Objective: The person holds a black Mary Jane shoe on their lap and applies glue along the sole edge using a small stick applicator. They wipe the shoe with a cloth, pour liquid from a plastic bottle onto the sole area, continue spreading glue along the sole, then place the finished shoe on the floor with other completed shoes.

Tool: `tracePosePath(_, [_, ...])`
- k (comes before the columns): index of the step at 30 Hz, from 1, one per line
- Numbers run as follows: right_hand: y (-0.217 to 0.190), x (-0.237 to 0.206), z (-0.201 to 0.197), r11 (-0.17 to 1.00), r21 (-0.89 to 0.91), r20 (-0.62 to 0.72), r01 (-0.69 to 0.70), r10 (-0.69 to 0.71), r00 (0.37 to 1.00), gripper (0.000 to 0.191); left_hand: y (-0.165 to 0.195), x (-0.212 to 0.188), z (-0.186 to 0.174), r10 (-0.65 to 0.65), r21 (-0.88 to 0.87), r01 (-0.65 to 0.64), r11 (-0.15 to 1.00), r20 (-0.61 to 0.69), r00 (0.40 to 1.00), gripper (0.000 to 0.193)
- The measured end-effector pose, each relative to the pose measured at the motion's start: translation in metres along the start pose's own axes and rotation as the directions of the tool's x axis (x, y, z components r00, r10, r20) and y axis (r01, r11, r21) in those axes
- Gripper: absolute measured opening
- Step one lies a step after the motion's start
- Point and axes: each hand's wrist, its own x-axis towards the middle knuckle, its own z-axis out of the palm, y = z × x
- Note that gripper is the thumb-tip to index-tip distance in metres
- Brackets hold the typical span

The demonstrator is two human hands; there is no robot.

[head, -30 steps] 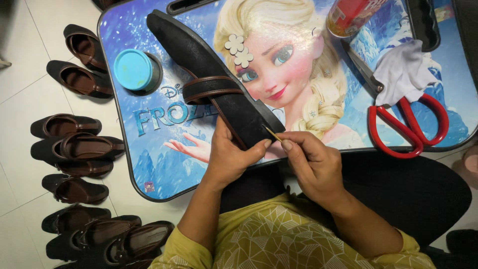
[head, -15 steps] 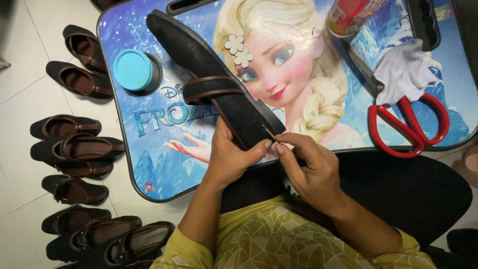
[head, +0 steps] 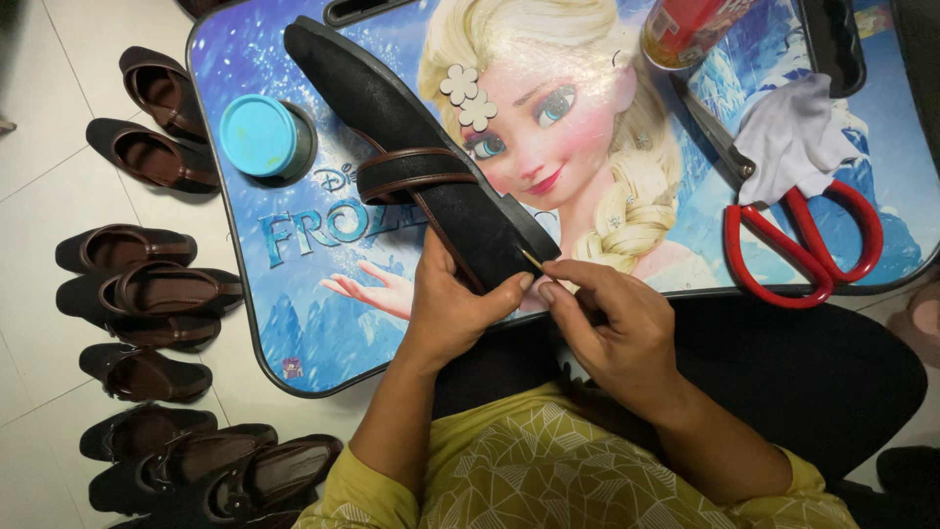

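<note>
Left hand (head: 455, 309) is closed round the heel end of a black sandal sole (head: 411, 147), thumb pressed on top near the edge. Sole is held sole-side up, lying diag. across the lap tray (head: 323, 343), toe end pointing to the tray's far left corner; a brown strap (head: 416, 174) is wrapped across its middle. Right hand (head: 612, 328) is pinched shut on a thin pale stick (head: 534, 261), tip touching the sole's heel edge just beside the left thumb.

Tray is printed w/ a cartoon picture in blue. On it: a round turquoise tub (head: 259, 135) left of the sole, two small flower-shaped pieces (head: 468, 96) just right of it, red-handled scissors (head: 798, 240) at far right w/ a white cloth (head: 798, 142) lying over the blades, and a red can (head: 690, 27) at the top edge. Dark brown shoes (head: 147, 284) are lined up on the white floor, left of the tray.
</note>
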Motion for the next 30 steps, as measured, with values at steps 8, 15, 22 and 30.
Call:
tracePosePath(8, [0.0028, -0.0032, -0.0026, 0.936, 0.194, 0.151, -0.293, 0.267, 0.952, 0.017, -0.0024, -0.0003, -0.0005, 0.010, 0.006, -0.010, 1.000, -0.001, 1.000, 0.068])
tracePosePath(15, [0.0026, -0.0007, -0.0057, 0.984, 0.089, 0.080, -0.154, 0.147, 0.986, 0.019, -0.0019, 0.0001, 0.0002, 0.006, -0.028, -0.006, 1.000, 0.005, 1.000, 0.069])
tracePosePath(22, [0.0022, -0.0024, -0.0055, 0.985, 0.074, 0.119, -0.157, 0.147, 0.982, 0.017, -0.0028, 0.0001, -0.0010, 0.012, -0.031, -0.011, 0.999, 0.014, 1.000, 0.068])
tracePosePath(30, [0.0016, -0.0044, -0.0005, 0.979, 0.117, 0.052, -0.168, 0.163, 0.985, 0.020, -0.0012, -0.0003, 0.0001, 0.014, -0.013, -0.014, 1.000, 0.011, 1.000, 0.068])
